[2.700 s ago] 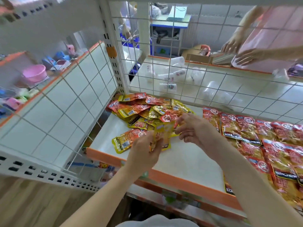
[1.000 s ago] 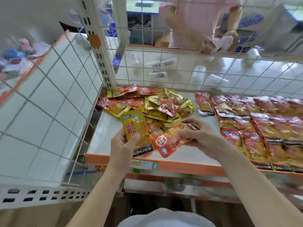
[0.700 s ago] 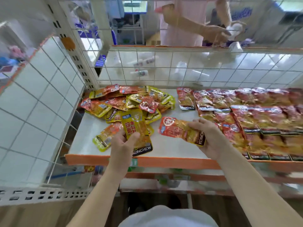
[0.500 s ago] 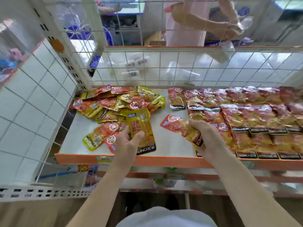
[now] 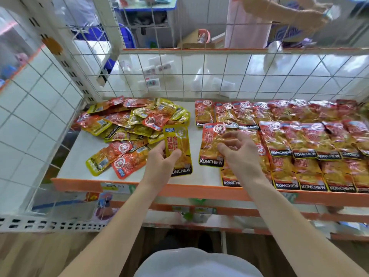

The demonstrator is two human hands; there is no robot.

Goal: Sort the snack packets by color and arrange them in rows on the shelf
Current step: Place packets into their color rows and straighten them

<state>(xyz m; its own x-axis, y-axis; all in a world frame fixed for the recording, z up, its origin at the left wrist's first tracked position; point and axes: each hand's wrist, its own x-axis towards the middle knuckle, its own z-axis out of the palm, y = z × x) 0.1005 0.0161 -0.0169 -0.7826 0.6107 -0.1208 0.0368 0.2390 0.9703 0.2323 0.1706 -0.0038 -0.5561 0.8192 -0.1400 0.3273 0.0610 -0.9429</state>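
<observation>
My left hand (image 5: 161, 166) pinches a yellow snack packet (image 5: 178, 144) and holds it upright above the white shelf (image 5: 79, 152). A red snack packet (image 5: 211, 142) lies flat at the left end of the red rows (image 5: 303, 136). My right hand (image 5: 239, 154) rests its loosely spread fingers on that packet. The red rows cover the shelf's right half, labels toward me. At the back left lies a mixed pile of red and yellow packets (image 5: 135, 120), and two loose packets (image 5: 111, 158) lie in front of it.
A white wire grid (image 5: 219, 76) closes the shelf's back and a tiled grid panel (image 5: 40, 108) its left side. Behind the back grid lie pale bottles (image 5: 201, 78); another person's arm (image 5: 283, 11) reaches there. An orange lip (image 5: 179, 189) runs along the shelf front.
My right hand has carried the red packet to the right, turned it upright and laid it at the left end of the red rows. My left hand still holds the yellow packet.
</observation>
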